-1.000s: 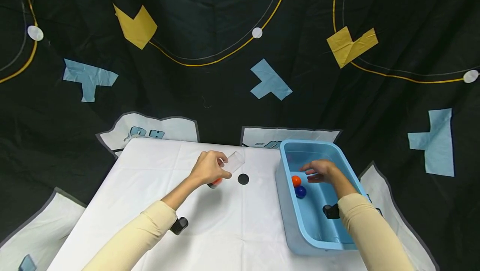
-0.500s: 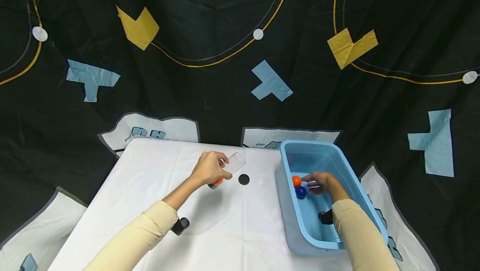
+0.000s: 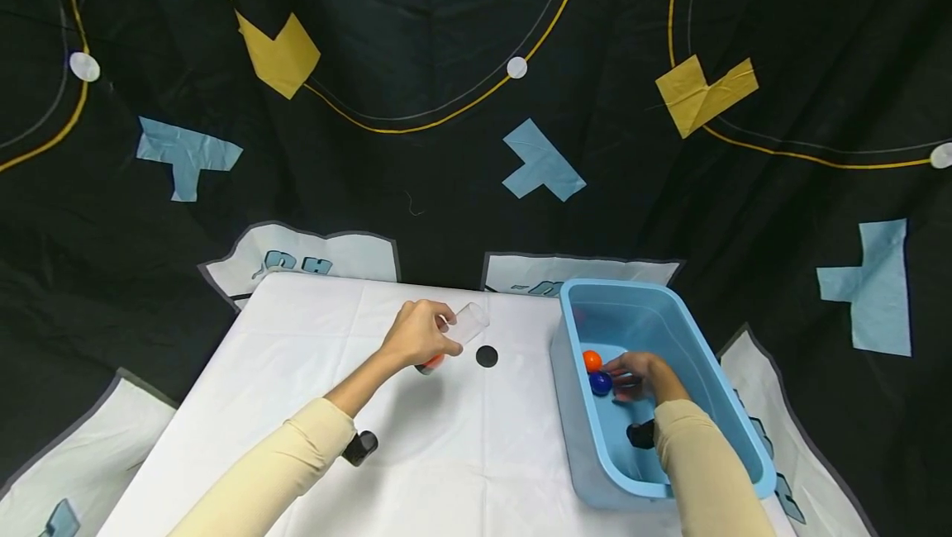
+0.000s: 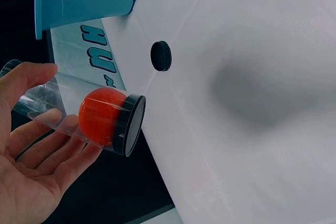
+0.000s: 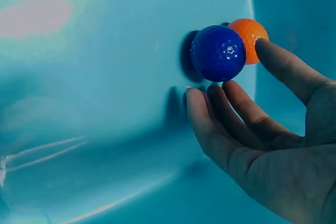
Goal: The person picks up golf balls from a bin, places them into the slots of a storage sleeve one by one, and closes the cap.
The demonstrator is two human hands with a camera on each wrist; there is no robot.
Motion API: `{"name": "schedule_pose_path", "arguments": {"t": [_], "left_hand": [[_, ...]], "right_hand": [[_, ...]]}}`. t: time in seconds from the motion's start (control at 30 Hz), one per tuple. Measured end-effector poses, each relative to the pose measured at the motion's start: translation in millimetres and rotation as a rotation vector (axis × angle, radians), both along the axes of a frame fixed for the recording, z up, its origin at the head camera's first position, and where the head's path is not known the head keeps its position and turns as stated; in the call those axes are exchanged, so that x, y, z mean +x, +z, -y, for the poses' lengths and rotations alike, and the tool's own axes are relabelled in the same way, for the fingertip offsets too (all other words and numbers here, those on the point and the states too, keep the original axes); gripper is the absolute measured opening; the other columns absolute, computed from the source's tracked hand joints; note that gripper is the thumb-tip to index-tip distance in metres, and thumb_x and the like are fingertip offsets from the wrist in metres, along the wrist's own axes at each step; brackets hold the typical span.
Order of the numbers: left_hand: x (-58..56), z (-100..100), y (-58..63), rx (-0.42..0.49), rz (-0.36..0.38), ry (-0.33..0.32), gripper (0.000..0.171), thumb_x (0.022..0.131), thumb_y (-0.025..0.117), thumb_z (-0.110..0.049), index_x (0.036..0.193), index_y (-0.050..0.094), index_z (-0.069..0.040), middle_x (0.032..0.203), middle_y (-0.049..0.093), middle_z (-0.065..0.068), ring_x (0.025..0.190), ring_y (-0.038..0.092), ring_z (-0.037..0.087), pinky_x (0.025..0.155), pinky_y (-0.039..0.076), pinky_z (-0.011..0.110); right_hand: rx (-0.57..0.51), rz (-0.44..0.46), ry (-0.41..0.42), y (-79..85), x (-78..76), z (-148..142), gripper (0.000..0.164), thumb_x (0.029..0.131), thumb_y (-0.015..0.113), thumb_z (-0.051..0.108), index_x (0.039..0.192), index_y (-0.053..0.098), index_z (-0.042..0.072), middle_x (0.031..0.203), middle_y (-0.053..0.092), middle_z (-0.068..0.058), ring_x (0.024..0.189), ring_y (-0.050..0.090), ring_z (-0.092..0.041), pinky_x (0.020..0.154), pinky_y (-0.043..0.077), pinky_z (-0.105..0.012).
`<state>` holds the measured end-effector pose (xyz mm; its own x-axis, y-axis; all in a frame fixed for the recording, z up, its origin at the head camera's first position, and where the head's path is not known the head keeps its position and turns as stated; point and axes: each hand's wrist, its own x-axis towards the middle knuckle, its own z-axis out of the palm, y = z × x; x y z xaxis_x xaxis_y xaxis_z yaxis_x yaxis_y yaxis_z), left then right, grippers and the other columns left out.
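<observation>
My left hand [image 3: 420,332] grips a clear plastic tube [image 3: 470,322], tilted above the white table. Inside the tube, in the left wrist view, a red-orange ball [image 4: 100,116] lies against the black end cap [image 4: 134,127]. My right hand [image 3: 645,376] is down in the light blue bin [image 3: 568,438]. Beside its fingertips are a blue golf ball [image 5: 218,53] and an orange golf ball [image 5: 249,38]. The fingers are loosely bent around the near side of the blue ball, and the thumb tip overlaps the orange one; whether they touch cannot be told.
A loose black round cap [image 3: 487,356] lies on the white table [image 3: 416,471] between the tube and the bin. Behind the table hangs a black cloth [image 3: 416,190] with yellow and blue tape shapes.
My right hand has moved lower and nearer the viewer inside the bin, to beside the two balls. The left hand still holds the tube in the same place.
</observation>
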<state>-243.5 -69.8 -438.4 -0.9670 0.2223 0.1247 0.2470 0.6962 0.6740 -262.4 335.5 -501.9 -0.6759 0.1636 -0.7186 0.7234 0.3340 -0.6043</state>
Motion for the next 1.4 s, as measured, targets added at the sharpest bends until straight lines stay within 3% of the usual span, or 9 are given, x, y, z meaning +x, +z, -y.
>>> {"name": "schedule_pose_path", "arguments": {"t": [0.27, 0.57, 0.73, 0.93, 1.13, 1.4], "left_hand": [[1.7, 1.9, -0.4, 0.012, -0.012, 0.007, 0.031, 0.062, 0.087, -0.018, 0.091, 0.077, -0.011, 0.078, 0.073, 0.002, 0.076, 0.066, 0.014, 0.069, 0.054, 0.031], [2.2, 1.0, -1.8, 0.011, -0.001, 0.004, 0.033, 0.064, 0.088, -0.019, 0.093, 0.077, -0.009, 0.079, 0.073, 0.003, 0.076, 0.067, 0.015, 0.068, 0.054, 0.030], [2.4, 2.1, -1.0, 0.006, -0.003, 0.006, 0.031, 0.064, 0.088, -0.018, 0.091, 0.077, -0.010, 0.080, 0.074, 0.004, 0.076, 0.067, 0.015, 0.068, 0.054, 0.030], [0.2, 2.4, 1.3, -0.002, -0.021, -0.005, 0.030, 0.063, 0.087, -0.018, 0.091, 0.077, -0.010, 0.081, 0.075, 0.006, 0.077, 0.067, 0.015, 0.070, 0.055, 0.031], [-0.6, 3.4, 4.0, -0.012, -0.023, -0.006, 0.031, 0.062, 0.088, -0.017, 0.091, 0.077, -0.009, 0.083, 0.076, 0.009, 0.076, 0.068, 0.016, 0.070, 0.055, 0.032], [-1.8, 3.8, 4.5, -0.026, -0.017, -0.018, 0.033, 0.064, 0.088, -0.018, 0.093, 0.077, -0.008, 0.084, 0.076, 0.009, 0.078, 0.068, 0.017, 0.069, 0.055, 0.032]], "right_hand": [[-0.083, 0.064, -0.031, -8.7, -0.3, 5.0, 0.044, 0.097, 0.063, 0.010, 0.130, 0.044, -0.012, 0.117, 0.050, -0.029, 0.087, 0.065, -0.028, 0.095, 0.057, -0.036], [-0.106, 0.055, -0.053, -12.2, -1.4, 3.9, 0.048, 0.095, 0.062, 0.006, 0.133, 0.038, -0.013, 0.125, 0.044, -0.032, 0.098, 0.062, -0.035, 0.096, 0.056, -0.037], [-0.145, 0.057, -0.048, -7.9, 1.0, 3.6, 0.051, 0.095, 0.062, 0.007, 0.136, 0.037, -0.012, 0.126, 0.045, -0.031, 0.097, 0.065, -0.034, 0.094, 0.056, -0.037], [-0.159, 0.018, -0.006, 9.3, 1.1, -1.0, 0.045, 0.096, 0.062, 0.008, 0.132, 0.043, -0.011, 0.125, 0.049, -0.031, 0.088, 0.070, -0.030, 0.088, 0.059, -0.036], [-0.190, -0.018, 0.040, 32.4, -2.5, -3.8, 0.042, 0.099, 0.060, 0.011, 0.131, 0.043, -0.009, 0.124, 0.051, -0.028, 0.092, 0.072, -0.029, 0.088, 0.059, -0.037], [-0.156, -0.099, 0.143, 75.8, -8.4, 1.0, 0.050, 0.101, 0.058, 0.016, 0.140, 0.038, -0.009, 0.134, 0.050, -0.032, 0.083, 0.075, -0.024, 0.085, 0.060, -0.035]]}}
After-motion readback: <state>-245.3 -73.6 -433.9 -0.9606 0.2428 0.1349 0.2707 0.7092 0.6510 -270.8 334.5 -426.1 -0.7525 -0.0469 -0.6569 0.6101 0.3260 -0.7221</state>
